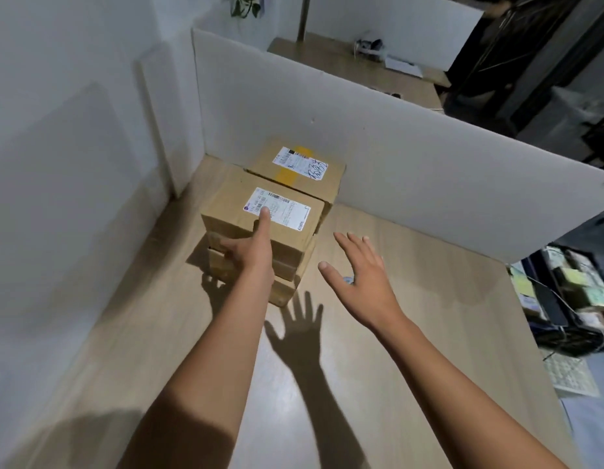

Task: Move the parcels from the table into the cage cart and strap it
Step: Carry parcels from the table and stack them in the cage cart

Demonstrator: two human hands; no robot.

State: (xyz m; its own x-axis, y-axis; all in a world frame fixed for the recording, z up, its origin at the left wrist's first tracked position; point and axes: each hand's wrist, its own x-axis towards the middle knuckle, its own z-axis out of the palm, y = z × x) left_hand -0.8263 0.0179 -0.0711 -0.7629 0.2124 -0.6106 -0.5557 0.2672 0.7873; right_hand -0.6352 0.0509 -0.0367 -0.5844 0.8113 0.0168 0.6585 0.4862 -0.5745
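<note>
1. We see the left hand (250, 252) pressed against the near side of the top box (260, 216) of a stack, thumb laid up over the top edge onto its white label (277, 206), fingers wrapped around the left corner.
2. That hand grips with thumb above and fingers on the side; we cannot tell how firmly it squeezes.
3. The right hand (361, 269) hovers just right of the stack, fingers spread wide, palm down, touching nothing.
4. Under the gripped box lie more cardboard boxes (287, 275), stacked unevenly; we cannot count them with certainty.
5. Behind the gripped box, touching it, sits another box (300, 170) with yellow tape (294, 164) and a handwritten label.
6. All boxes rest on a light wooden table (412, 316), in the far corner formed by a white wall (74, 147) on the left-hand side and a white partition board (361, 137) beyond.
7. Right of the spread hand, past the table edge, a dark cart (571, 299) holds assorted packages.
8. Both hands cast sharp shadows on the tabletop beneath them.
</note>
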